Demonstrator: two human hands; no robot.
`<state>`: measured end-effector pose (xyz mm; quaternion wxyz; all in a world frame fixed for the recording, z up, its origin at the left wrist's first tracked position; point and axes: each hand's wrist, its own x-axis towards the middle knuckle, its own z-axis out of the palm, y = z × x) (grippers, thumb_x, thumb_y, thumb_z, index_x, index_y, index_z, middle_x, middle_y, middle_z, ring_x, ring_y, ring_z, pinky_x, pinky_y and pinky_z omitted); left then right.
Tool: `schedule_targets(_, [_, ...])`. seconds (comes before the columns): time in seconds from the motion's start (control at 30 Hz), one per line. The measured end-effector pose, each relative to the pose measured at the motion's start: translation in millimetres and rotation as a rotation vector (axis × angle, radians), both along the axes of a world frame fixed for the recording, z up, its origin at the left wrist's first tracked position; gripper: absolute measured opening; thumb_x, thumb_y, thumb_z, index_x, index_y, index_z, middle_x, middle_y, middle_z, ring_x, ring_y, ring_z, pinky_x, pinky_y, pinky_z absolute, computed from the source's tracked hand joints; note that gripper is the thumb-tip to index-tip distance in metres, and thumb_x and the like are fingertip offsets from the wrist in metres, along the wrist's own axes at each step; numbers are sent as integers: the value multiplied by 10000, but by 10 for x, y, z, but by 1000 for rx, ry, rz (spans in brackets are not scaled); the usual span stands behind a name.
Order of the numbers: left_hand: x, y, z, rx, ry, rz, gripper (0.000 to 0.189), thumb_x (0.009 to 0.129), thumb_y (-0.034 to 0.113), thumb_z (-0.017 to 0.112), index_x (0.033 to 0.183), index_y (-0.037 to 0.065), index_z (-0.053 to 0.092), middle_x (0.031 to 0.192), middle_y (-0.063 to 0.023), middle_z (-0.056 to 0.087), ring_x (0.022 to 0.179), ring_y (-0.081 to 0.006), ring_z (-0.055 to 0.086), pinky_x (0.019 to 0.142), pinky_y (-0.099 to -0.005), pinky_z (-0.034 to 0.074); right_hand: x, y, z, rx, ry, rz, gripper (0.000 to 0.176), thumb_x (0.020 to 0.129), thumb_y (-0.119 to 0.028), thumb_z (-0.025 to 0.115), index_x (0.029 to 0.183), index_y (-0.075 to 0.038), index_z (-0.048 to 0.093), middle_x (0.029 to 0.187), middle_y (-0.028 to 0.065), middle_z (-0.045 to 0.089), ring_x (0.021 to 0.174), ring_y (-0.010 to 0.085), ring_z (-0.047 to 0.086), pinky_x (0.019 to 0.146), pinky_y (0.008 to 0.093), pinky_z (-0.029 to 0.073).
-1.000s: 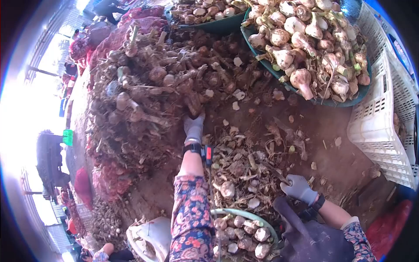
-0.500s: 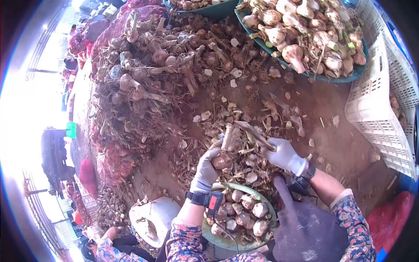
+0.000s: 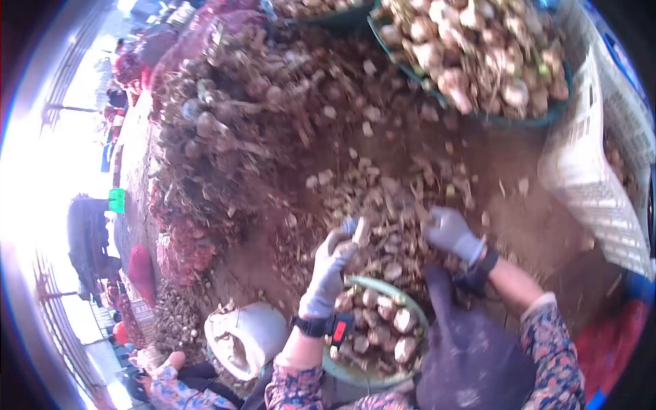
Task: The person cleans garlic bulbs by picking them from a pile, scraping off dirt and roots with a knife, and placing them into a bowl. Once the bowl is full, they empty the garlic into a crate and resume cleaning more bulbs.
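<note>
My left hand, in a pale glove, is closed around a garlic bulb, whose cut stem sticks up past the fingers; the bulb itself is mostly covered by them. To the right, my gloved right hand is curled shut, apart from the garlic. The metal-bladed cutting tool it gripped a moment ago is smeared by motion and hardly shows. Below and between the hands sits a green basin of trimmed garlic bulbs. Cut stems and scraps litter the ground just beyond my hands.
A large heap of stemmed garlic rises ahead on the left. At the upper right are a full teal basin of garlic and a white plastic crate. A white bucket lies tipped at lower left, near another person.
My left hand has tilted, and the garlic stem now looks shorter. My right hand has drawn slightly away from it, and its blade no longer shows clearly. The view has shifted a little.
</note>
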<state>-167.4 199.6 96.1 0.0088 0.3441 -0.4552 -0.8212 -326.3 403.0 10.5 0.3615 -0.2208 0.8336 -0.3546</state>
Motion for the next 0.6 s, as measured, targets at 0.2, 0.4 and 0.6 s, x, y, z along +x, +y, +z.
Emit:
schedule_targets(0.2, [-123,257,-12,-63,-77,-104,772,731,100,748,1381,-20,350,1218,-83,553,1043,-152,562,917,-290,447,188,-216,446,-213,-242,75,267,783,-312,633,828,-50,654,761,182,647,744,312,645,703,388,485])
schedule_targets(0.4, [-83,351,-66,-80,42,16,774,713,124,765,1366,27,360,1133,-68,578,1038,-160,570,937,-291,443,211,-169,520,-232,-72,62,251,781,-279,645,779,-32,605,712,176,625,690,346,631,624,408,469])
schedule_targets(0.6, [-31,289,-242,-116,216,-145,693,734,277,774,1284,40,425,1123,-72,585,1113,-207,540,1009,-392,404,144,-139,1078,-203,319,390,263,758,-251,657,883,-40,560,674,156,622,690,329,652,592,422,499])
